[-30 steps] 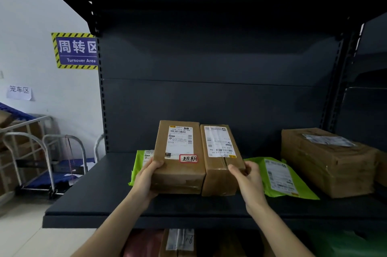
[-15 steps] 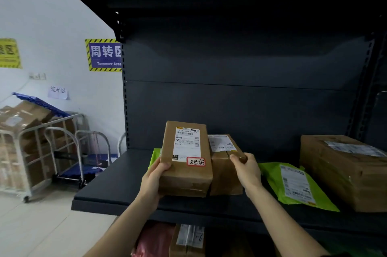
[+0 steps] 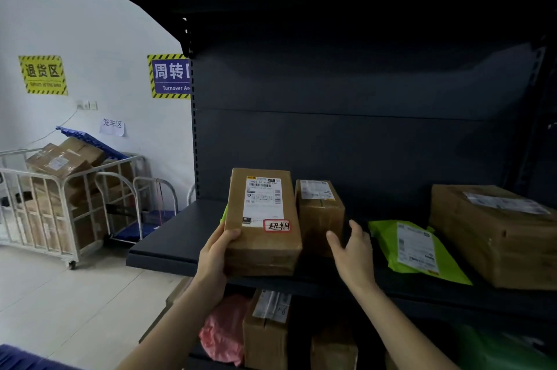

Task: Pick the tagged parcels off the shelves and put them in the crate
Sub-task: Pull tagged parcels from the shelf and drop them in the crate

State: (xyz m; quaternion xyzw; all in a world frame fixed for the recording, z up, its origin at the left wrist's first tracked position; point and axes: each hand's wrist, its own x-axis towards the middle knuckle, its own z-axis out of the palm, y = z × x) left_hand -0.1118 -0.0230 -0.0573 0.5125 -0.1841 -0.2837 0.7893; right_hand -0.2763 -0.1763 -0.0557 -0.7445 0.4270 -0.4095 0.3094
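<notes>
Letting the untagged box (image 3: pixel 319 216) go, my right hand (image 3: pixel 351 255) opens, so my left hand (image 3: pixel 215 258) grips the tagged parcel (image 3: pixel 262 219) alone, free to carry.

A dark steel shelving unit (image 3: pixel 346 134) fills everything from twelve to four o'clock, its back panel dim. At ten o'clock a white wall (image 3: pixel 90 23) carries a yellow sign (image 3: pixel 42 75) and a blue sign (image 3: pixel 170 76). At nine o'clock a white cage trolley (image 3: pixel 45 213) stands on the pale tiled floor (image 3: pixel 75 294), where the light is brighter
</notes>
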